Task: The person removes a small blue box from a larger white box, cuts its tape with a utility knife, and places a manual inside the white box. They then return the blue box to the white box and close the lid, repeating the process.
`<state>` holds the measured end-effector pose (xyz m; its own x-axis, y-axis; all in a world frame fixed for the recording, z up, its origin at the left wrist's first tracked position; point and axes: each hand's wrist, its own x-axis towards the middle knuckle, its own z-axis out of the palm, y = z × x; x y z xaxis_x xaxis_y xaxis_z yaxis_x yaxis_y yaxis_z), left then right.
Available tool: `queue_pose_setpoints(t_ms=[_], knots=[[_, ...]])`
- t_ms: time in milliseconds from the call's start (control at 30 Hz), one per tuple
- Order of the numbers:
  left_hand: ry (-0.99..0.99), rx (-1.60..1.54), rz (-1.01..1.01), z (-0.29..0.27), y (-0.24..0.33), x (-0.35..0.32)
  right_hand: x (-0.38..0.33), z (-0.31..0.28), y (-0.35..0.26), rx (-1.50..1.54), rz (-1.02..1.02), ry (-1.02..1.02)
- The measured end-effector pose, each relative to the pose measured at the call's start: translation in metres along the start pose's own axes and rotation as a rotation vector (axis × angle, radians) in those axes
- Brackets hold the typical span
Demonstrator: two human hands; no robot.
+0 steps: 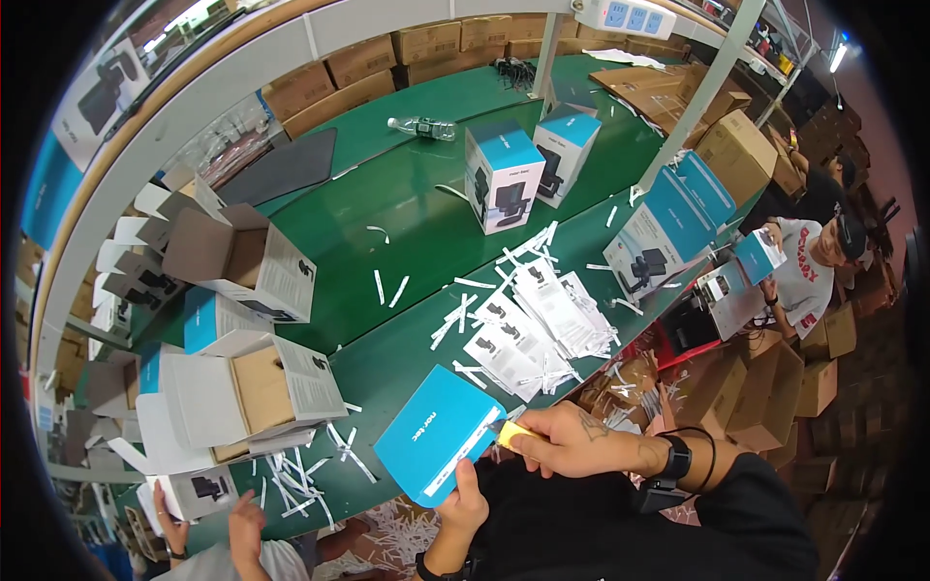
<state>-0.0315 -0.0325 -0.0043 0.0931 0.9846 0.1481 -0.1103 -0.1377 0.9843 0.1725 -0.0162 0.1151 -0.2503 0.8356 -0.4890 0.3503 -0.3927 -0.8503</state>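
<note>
Table (344,254) green, strips (399,291) scattered; cartons (426,43) behind; blue box (417,445) held.

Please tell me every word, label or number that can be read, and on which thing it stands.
I copy no wording, only its place.
Blue box in the left hand: short white line, legible.
Nearer upright box: short dark line, small.
Co-worker's white shirt: red lettering.
White sheets: small print, unreadable.
</note>
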Motion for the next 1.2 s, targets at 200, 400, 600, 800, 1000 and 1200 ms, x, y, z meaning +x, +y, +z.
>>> queue_pose_setpoints(t_ms=[200,400,600,800,1000,1200], knots=[[0.045,-0.074,-0.013,0.002,-0.001,0.003,0.002,0.001,0.001,0.023,0.042,-0.014],[-0.041,-0.076,-0.097,0.002,0.008,0.002,0.010,0.012,0.023,0.474,0.163,-0.112],[0.030,-0.144,-0.121,0.012,0.010,0.006,0.018,0.017,0.027,0.206,-0.056,0.040],[-0.033,-0.025,-0.073,-0.001,-0.002,-0.004,0.007,0.017,-0.002,-0.783,-0.320,0.312],[0.001,0.127,0.008,0.005,0.007,-0.003,0.017,0.013,-0.011,-0.640,-0.521,0.382],[-0.055,-0.027,-0.132,-0.003,0.009,-0.004,0.011,0.001,-0.007,0.111,-0.322,0.311]])
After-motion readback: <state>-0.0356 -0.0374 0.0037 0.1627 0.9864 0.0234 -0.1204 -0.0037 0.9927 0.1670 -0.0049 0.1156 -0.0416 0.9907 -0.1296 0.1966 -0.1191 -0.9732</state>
